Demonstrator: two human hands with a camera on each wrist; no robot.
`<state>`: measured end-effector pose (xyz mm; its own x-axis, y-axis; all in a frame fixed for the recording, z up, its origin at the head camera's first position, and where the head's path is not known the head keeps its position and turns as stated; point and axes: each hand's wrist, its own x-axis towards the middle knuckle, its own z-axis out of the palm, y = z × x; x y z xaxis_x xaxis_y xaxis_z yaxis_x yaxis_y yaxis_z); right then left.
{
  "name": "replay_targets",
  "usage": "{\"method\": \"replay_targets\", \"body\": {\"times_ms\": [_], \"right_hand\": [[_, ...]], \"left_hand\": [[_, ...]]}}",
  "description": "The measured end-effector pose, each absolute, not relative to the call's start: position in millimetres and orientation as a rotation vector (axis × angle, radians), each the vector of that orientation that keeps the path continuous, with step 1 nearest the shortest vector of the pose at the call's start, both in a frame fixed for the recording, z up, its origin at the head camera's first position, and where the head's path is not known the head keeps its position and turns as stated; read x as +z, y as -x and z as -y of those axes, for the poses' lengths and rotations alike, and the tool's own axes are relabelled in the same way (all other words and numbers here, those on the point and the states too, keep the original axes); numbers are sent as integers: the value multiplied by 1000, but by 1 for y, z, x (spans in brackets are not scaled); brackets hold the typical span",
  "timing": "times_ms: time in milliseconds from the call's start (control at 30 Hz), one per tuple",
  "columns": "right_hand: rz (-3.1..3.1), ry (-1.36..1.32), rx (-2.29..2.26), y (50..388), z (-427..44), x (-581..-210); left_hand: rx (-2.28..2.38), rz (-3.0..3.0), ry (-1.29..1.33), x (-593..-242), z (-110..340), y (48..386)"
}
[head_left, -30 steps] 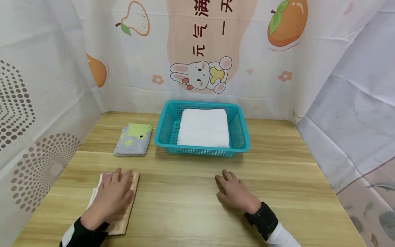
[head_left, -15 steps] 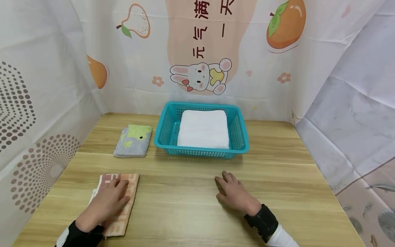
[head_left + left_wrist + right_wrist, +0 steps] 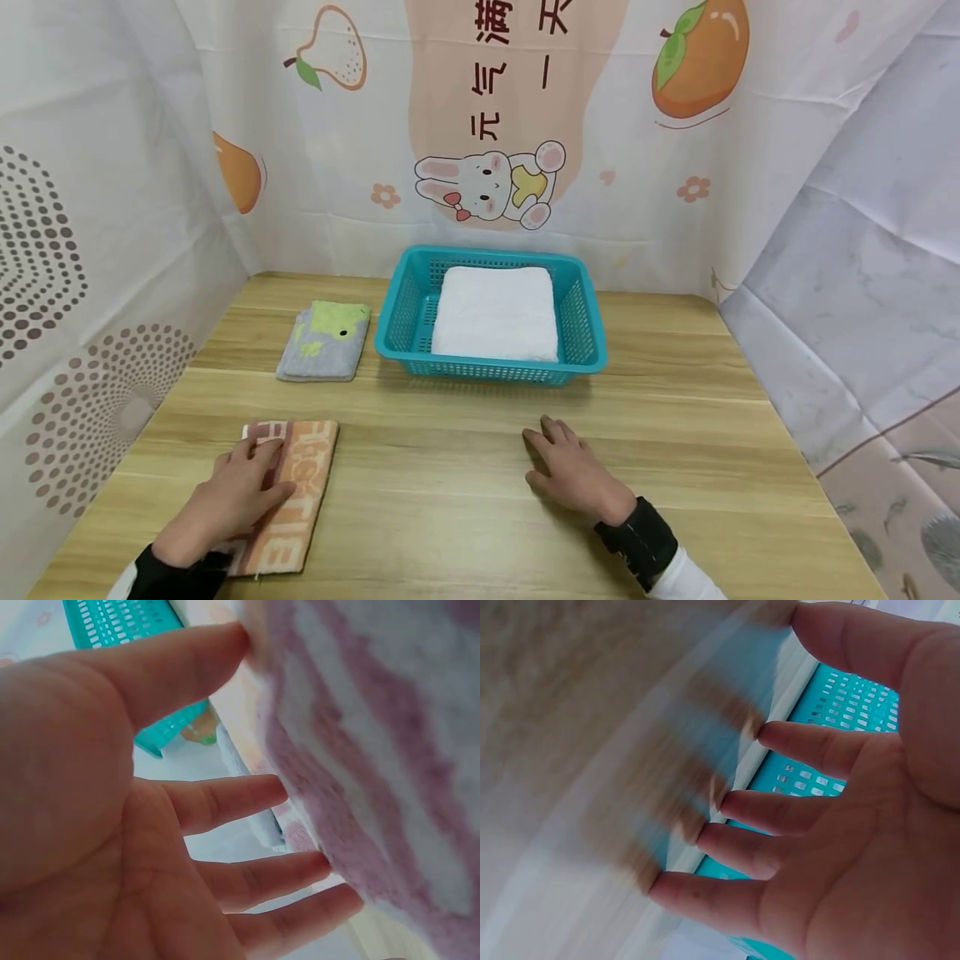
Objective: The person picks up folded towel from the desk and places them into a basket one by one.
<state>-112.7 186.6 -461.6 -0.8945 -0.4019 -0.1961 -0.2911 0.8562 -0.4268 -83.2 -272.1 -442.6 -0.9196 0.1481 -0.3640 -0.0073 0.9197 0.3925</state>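
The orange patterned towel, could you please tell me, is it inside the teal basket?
No, the orange patterned towel lies on the table under the left hand.

Your left hand (image 3: 228, 498) and right hand (image 3: 577, 477) are bare. On the left you wear a black wristband (image 3: 178, 575), white left sleeve (image 3: 122, 585) behind it; on the right, a wide black cuff (image 3: 639, 540) with faint pale stitching meets a white right sleeve (image 3: 684, 577).
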Motion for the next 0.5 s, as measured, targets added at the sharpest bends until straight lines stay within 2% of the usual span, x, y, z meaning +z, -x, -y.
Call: {"method": "replay_targets", "body": {"times_ms": [500], "right_hand": [[-2744, 523, -569, 113, -188, -463]], "left_hand": [[572, -2661, -122, -449, 283, 88]]}}
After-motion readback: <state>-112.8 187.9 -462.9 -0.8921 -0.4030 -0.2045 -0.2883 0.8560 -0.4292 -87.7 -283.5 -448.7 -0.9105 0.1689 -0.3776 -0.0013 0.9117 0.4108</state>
